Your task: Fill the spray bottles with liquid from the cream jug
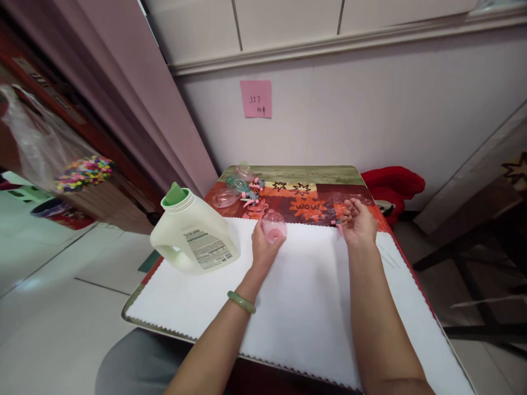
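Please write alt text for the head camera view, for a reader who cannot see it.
A person's left hand holds a small clear pink bottle on a white cloth, while the right hand touches a small pink piece. A large detergent jug stands at left; more small bottles lie behind.

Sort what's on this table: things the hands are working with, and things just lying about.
In hand:
left hand holds a small clear pink bottle
right hand on a pink spray top
white cloth under both

Lying about:
detergent jug
spare bottles and sprayers at the far edge
pink note on the wall
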`<state>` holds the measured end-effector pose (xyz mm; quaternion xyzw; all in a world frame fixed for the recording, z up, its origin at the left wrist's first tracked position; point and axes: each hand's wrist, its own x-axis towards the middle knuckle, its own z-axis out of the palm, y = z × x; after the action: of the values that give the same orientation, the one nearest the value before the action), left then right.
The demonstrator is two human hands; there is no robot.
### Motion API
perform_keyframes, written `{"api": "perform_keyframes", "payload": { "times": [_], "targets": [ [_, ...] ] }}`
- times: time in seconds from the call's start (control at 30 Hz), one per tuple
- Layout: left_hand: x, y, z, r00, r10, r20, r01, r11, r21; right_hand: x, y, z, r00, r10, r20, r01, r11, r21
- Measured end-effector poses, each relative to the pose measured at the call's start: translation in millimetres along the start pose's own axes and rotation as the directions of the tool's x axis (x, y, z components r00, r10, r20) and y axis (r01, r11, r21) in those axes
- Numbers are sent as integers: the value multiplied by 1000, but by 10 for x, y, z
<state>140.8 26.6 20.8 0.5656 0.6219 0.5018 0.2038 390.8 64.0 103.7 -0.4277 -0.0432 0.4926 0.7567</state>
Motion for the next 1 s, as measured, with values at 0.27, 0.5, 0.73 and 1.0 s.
{"api": "perform_keyframes", "payload": {
  "times": [0.27,0.5,0.73,1.0],
  "targets": [
    [-85,136,9,996,-79,46,77,996,38,-179,107,120,996,-14,86,18,998,-54],
    [-588,290,-825,968,177,-177,-176,984,24,-455,-36,217,957,-239,167,251,966,-61],
    [-504,-140,-2349,568,35,-822,-158,985,-67,-1190,-88,413,771,-513,378,559,829,-18],
    [-413,-447,-2678,759,-260,-596,112,955,-275,-1878,284,495,550,10,835,477,817,-324]
  ]
}}
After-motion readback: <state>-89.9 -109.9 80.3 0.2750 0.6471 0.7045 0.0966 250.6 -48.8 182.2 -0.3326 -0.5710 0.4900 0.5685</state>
